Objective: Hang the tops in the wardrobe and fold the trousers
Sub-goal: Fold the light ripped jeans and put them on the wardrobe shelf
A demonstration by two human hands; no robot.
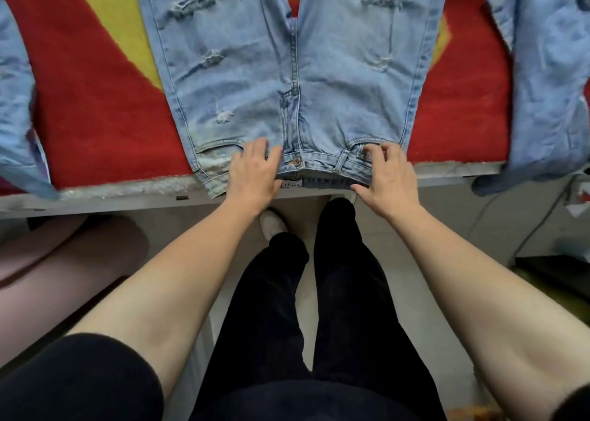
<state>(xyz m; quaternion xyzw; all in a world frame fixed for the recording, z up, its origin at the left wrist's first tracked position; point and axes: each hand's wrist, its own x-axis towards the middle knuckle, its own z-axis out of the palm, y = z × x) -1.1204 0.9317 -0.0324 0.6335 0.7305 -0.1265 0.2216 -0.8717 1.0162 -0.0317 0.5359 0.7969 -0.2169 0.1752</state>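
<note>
Pale blue ripped jeans [287,69] lie flat on a red and yellow blanket [95,101] at twelve o'clock from the person, with the waistband at the near edge and the legs running away. The left hand [255,171] presses the waistband beside the button, fingers flat and slightly spread. The right hand [389,178] sits at the pocket, fingers bent and thumb at the waistband's rim; I cannot tell if it pinches. A denim garment [16,101] lies at ten o'clock, a second denim piece [549,69] at two
</note>
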